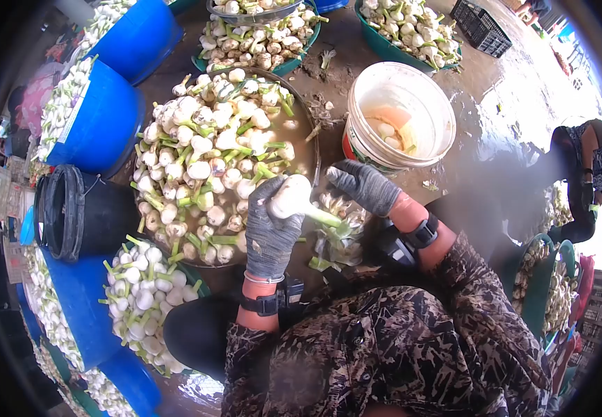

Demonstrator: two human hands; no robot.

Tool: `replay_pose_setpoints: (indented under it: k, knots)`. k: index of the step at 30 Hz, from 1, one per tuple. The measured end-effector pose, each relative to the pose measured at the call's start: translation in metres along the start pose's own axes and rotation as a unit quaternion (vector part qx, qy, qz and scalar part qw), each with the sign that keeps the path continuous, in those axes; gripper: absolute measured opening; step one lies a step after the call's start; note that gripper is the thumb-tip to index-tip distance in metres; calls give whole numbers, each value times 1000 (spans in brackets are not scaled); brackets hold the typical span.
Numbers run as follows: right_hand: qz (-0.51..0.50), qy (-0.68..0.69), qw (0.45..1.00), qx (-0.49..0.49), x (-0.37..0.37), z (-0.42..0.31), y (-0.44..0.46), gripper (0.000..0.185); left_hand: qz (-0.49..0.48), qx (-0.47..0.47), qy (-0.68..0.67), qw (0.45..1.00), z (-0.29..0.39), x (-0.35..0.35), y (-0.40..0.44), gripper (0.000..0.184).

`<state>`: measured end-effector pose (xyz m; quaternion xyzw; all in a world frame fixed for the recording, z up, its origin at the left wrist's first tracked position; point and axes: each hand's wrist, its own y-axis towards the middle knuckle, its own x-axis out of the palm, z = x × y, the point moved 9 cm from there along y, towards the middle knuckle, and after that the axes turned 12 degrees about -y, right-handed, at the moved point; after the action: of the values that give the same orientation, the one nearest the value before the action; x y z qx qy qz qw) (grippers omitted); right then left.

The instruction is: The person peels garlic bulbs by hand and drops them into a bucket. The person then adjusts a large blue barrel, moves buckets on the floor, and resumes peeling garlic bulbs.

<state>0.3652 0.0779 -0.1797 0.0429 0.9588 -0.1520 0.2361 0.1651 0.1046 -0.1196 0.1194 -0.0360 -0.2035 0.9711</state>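
My left hand (273,226), in a grey glove, is closed around a white garlic bulb (291,197) whose cut green stem points right. My right hand (367,186), gloved too, hovers just right of the bulb, fingers pressed together; whether they pinch anything is hidden. A wide round basin (315,132) of muddy water sits beyond my left hand, heaped with garlic bulbs (203,149). Below my right hand lies a pile of peeled skins and stem scraps (341,233). Cleaner white bulbs (144,292) fill a tub left of my knee.
A white bucket (356,90) with a few bulbs in it stands ahead. Blue tubs (106,115) of garlic and a black bucket (99,215) line the left. Green basins (377,43) and a black crate (480,29) are farther off. Another person (586,160) bends at right over wet ground.
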Motion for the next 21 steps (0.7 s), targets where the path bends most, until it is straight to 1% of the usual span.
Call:
replay_pose_setpoints:
  k: [1, 3, 4, 5, 6, 7, 8, 9, 10, 11, 12, 13, 14, 15, 16, 17, 18, 19, 20, 21]
  knots:
    - [-146, 216, 964, 57, 31, -3, -14, 35, 2, -13, 6, 1000, -1, -1, 1, 52]
    - [-314, 265, 908, 75, 64, -25, -45, 45, -3, -14, -3, 1000, -3, 1, 1, 54]
    - [-314, 116, 941, 49, 65, -28, -48, 40, -18, -2, -27, 999, -6, 3, 0, 57]
    - [-315, 116, 941, 47, 72, -20, -48, 40, -32, 11, -49, 998, -9, 5, -2, 60]
    - [-235, 46, 969, -61, 70, -23, -38, 39, -25, 11, -54, 998, -12, 3, 1, 57]
    - [-149, -25, 974, -168, 65, -30, -35, 38, -22, 13, -50, 998, -14, 3, 1, 57]
    - [-170, 23, 977, -125, 68, -31, -35, 36, 5, -7, -133, 991, -16, 3, 2, 56]
    - [-173, 21, 976, -129, 67, -36, -38, 36, 33, -26, -215, 976, -18, 2, 5, 55]
    - [-164, 17, 976, -144, 65, -41, -41, 36, -27, -40, -141, 989, -17, 6, 10, 54]
    - [-155, 12, 975, -158, 62, -44, -43, 36, -24, -39, -141, 989, -20, 4, 9, 54]
    - [-108, -89, 968, -210, 58, -49, -37, 29, -13, -58, -101, 993, -29, 1, 6, 53]
    - [-108, -89, 968, -209, 52, -47, -36, 29, -4, -79, -61, 995, -37, -2, 3, 52]
    - [8, -158, 965, -208, 23, -65, -37, 24, -7, -66, -37, 997, -33, -3, 1, 54]
    - [125, -225, 945, -203, -2, -77, -40, 20, -10, -67, -38, 997, -28, 0, 0, 54]
    - [200, -208, 924, -251, -15, -88, -44, 14, 5, -87, -29, 996, -25, -1, -2, 54]
    - [203, -208, 924, -248, -19, -94, -46, 14, 19, -107, -20, 994, -25, -1, -3, 54]
    - [192, -252, 912, -262, -19, -106, -51, 14, 10, -84, 55, 995, -27, 0, -1, 56]
    - [179, -296, 897, -275, -16, -114, -53, 13, 5, -84, 54, 995, -32, 1, -3, 56]
    - [170, -321, 886, -289, -10, -116, -54, 14, -11, -57, 90, 994, -24, 6, -1, 57]
    - [171, -322, 886, -286, -8, -114, -53, 14, -26, -30, 126, 991, -15, 11, 1, 58]
